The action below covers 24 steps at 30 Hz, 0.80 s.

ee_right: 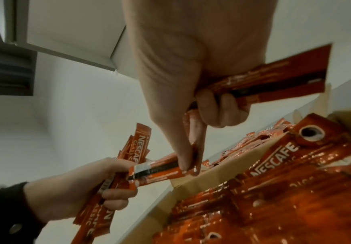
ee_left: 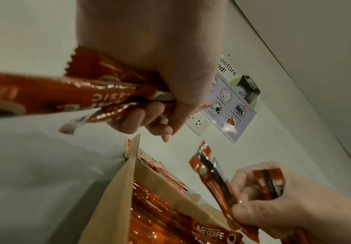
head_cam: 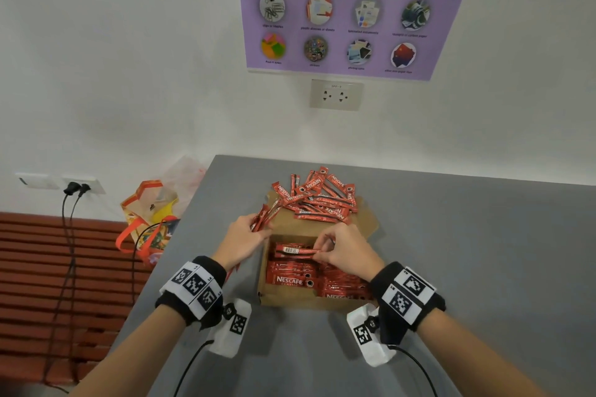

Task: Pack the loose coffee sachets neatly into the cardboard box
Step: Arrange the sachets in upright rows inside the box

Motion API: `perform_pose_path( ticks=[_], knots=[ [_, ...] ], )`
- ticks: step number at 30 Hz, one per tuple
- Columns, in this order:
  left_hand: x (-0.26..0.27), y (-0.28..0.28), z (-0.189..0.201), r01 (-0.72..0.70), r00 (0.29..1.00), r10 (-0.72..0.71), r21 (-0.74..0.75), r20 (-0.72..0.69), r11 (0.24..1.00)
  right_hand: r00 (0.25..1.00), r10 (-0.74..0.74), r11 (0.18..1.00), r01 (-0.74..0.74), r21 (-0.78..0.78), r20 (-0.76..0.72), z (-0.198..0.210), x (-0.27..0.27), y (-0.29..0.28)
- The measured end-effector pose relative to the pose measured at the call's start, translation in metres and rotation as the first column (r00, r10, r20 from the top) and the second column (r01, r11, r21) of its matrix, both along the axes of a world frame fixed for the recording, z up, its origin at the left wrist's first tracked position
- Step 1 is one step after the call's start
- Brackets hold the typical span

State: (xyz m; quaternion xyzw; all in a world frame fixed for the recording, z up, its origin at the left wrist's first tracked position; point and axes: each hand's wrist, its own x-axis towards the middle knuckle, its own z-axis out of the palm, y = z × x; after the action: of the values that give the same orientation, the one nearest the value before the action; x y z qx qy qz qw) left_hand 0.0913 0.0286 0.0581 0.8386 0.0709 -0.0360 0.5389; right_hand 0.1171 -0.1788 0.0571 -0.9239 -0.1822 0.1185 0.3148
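Observation:
An open brown cardboard box [head_cam: 367, 226] sits on the grey table, its near half filled with red Nescafe sachets [head_cam: 290, 280] lying flat in rows. A loose pile of sachets [head_cam: 319, 196] lies on the box's far flap and on the table behind it. My left hand [head_cam: 245, 235] grips a bunch of sachets [head_cam: 263, 217] at the box's left edge; the left wrist view shows the same bunch [ee_left: 99, 92]. My right hand [head_cam: 342, 251] pinches a few sachets [head_cam: 296, 251] over the box's inside; the right wrist view shows them [ee_right: 275, 82] under my thumb.
The grey table [head_cam: 467, 251] runs to a white wall with a socket [head_cam: 336, 94] and a poster. A colourful bag [head_cam: 151, 219] stands off the table's left edge, with plugged-in cables [head_cam: 69, 229] and a red slatted bench below.

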Motion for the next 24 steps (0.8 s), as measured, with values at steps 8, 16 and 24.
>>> perform_pose_path(
  ticks=[8,16,24],
  knots=[
    [0.000,-0.004,-0.001,-0.004,0.990,-0.034,-0.267,-0.136,0.964,0.953,-0.091,0.996,0.092,0.010,0.289,0.003,-0.013,0.013],
    [-0.006,-0.008,0.011,-0.003,1.000,0.006,-0.143,0.018,0.990,0.991,0.010,0.986,-0.032,0.163,0.135,0.000,-0.003,0.008],
    [-0.008,-0.010,0.011,0.036,0.999,-0.033,-0.094,0.038,0.995,0.999,0.039,0.993,-0.041,0.112,0.018,0.003,0.003,0.017]
  ],
)
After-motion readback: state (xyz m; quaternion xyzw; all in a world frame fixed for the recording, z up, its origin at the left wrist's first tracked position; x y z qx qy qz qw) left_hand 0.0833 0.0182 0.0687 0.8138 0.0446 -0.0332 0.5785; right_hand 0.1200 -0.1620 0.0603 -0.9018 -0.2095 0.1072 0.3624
